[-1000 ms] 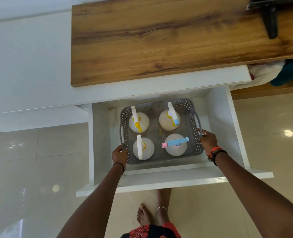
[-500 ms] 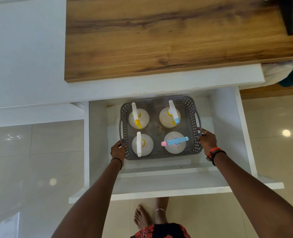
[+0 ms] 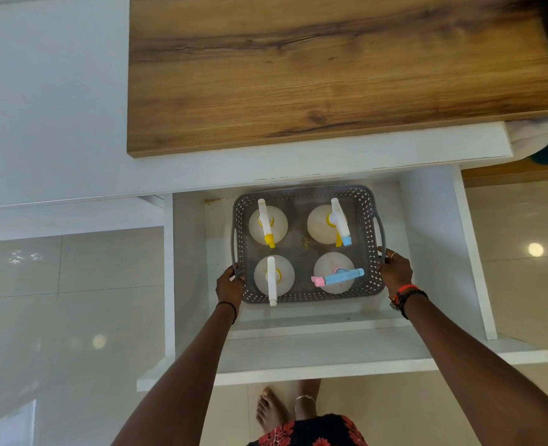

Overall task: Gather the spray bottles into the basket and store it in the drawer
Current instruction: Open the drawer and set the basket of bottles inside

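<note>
A grey perforated basket (image 3: 367, 201) sits inside the open white drawer (image 3: 433, 252). Several pale spray bottles stand upright in it: one with a yellow nozzle (image 3: 268, 225), one with a blue nozzle tip (image 3: 329, 225), one all-white (image 3: 274, 275), and one with a blue-and-pink sprayer (image 3: 335, 278). My left hand (image 3: 229, 286) grips the basket's near-left rim. My right hand (image 3: 395, 270) holds the right rim just below the side handle.
A wooden countertop (image 3: 330, 66) overhangs the drawer's back. The drawer's white front panel (image 3: 330, 371) juts toward me above my bare feet (image 3: 271, 410). Glossy tiled floor (image 3: 67, 300) lies on both sides. Cloth items (image 3: 543, 140) sit on a shelf at right.
The basket has moved slightly deeper toward the back of the drawer with both hands following; the camera view has shifted down and closer.
</note>
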